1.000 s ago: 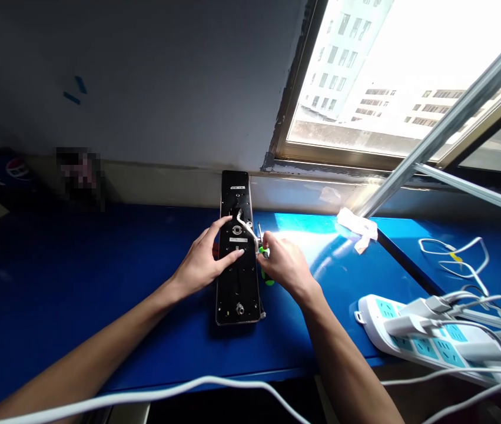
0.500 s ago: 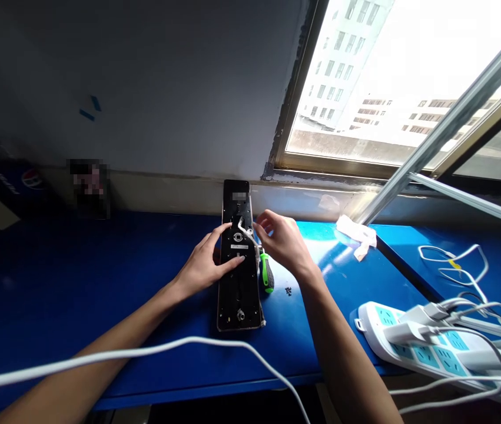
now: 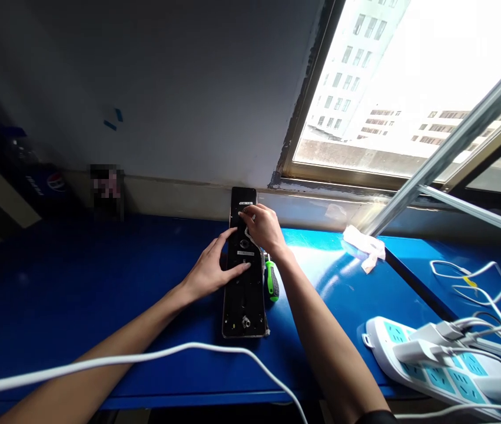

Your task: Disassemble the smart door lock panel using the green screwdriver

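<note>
A long black panel (image 3: 245, 294), with holes, a label strip and a metal fitting near its close end, lies lengthwise before me on the blue table. My left hand (image 3: 210, 268) holds it from the left, thumb and index finger resting on its face. Over the panel's upper part, my right hand (image 3: 262, 227) has its fingertips pinched together close to the surface; whatever is between them is too small to make out. A white cable (image 3: 250, 237) shows on the panel just below those fingers. Beside the right edge lies a screwdriver (image 3: 272, 282) with a green and black handle.
A white power strip (image 3: 378, 341) with plugs and tangled cords is at the right. White tissue (image 3: 365, 241) wraps a metal frame's foot by the window. A white cord (image 3: 192, 348) crosses in front over my left forearm. A Pepsi bottle (image 3: 47, 182) stands far left.
My right hand has moved left, from beside the panel onto its upper part. The small pile of dark pieces on the table is now hidden by my right forearm. My left hand keeps its hold.
</note>
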`<state>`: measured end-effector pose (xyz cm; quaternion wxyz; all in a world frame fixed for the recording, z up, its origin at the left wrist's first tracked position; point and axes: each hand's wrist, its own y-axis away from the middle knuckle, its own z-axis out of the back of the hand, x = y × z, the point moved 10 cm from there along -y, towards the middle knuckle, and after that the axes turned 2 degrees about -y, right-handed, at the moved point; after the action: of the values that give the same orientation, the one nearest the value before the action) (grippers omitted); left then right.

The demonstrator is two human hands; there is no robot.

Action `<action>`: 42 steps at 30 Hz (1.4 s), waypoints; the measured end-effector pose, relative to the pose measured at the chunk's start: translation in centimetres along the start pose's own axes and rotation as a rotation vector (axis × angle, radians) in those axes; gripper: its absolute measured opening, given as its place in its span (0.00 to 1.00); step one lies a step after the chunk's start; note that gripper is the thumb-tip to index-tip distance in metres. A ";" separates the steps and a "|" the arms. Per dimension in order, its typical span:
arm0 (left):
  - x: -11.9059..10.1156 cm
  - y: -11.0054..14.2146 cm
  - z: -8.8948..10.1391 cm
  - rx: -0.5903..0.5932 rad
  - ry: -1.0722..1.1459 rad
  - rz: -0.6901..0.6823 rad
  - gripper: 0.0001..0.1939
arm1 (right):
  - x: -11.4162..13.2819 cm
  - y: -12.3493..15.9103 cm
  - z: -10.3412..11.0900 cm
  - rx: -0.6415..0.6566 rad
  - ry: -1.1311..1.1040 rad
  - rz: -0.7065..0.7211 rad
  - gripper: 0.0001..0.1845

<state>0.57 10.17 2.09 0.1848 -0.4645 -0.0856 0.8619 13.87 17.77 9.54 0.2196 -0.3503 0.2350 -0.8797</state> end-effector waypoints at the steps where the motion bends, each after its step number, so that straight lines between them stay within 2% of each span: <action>1: -0.1 0.0 0.0 0.001 -0.003 -0.002 0.46 | 0.2 -0.1 0.1 0.000 -0.013 0.021 0.11; 3: -0.4 0.1 0.2 0.001 -0.009 0.002 0.45 | 0.7 -0.3 0.6 -0.001 -0.041 0.069 0.11; 5: -0.5 0.2 0.6 -0.020 0.004 0.018 0.40 | 1.4 -0.5 1.6 -0.018 -0.065 0.118 0.11; 8: -0.7 0.1 2.1 -0.118 0.040 0.033 0.32 | 3.1 -0.8 3.9 -0.073 -0.091 0.186 0.13; 10: -1.5 -0.3 3.2 -0.189 0.030 -0.009 0.29 | 4.5 -0.9 5.6 -0.113 -0.105 0.228 0.13; 12: -3.3 -1.0 3.9 -0.204 0.002 -0.110 0.25 | 6.0 -0.8 7.4 -0.158 -0.114 0.256 0.13; 16: -8.2 -2.8 3.4 -0.095 0.056 -0.320 0.22 | 9.4 0.1 11.4 -0.258 -0.181 0.411 0.10; 19: -11.2 -3.9 2.3 -0.037 0.184 -0.391 0.19 | 10.3 0.8 14.0 -0.292 -0.188 0.458 0.07; 21: -12.1 -4.6 1.3 -0.047 0.200 -0.378 0.16 | 10.2 1.2 15.8 -0.315 -0.158 0.445 0.08; 23: -11.7 -5.1 0.4 -0.097 0.136 -0.301 0.14 | 9.5 1.8 17.8 -0.335 -0.164 0.421 0.08; 26: -9.9 -5.8 -0.2 -0.172 -0.032 -0.159 0.15 | 8.0 2.5 20.5 -0.345 -0.156 0.371 0.06; 28: -9.5 -5.9 0.0 -0.230 -0.139 -0.162 0.15 | 6.6 2.8 21.5 -0.329 -0.118 0.342 0.06; 30: -9.9 -5.9 0.3 -0.269 -0.237 -0.228 0.15 | 4.8 2.7 21.9 -0.291 -0.093 0.320 0.06; 33: -10.9 -5.8 0.1 -0.277 -0.340 -0.310 0.16 | 0.6 1.8 21.1 -0.210 -0.088 0.213 0.10; 35: -11.5 -5.7 -0.7 -0.232 -0.369 -0.345 0.19 | -2.7 1.2 19.2 -0.083 -0.089 0.109 0.13; 38: -12.5 -5.7 -2.8 -0.126 -0.416 -0.400 0.20 | -6.0 1.3 16.8 0.027 -0.090 0.049 0.17; 42: -13.4 -5.6 -5.9 0.016 -0.524 -0.481 0.20 | -9.4 2.1 13.4 0.158 -0.080 -0.038 0.20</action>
<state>13.50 9.80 10.97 0.3577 -0.1928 -0.2301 0.8843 30.17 17.77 12.14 0.2389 -0.3712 0.1491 -0.8848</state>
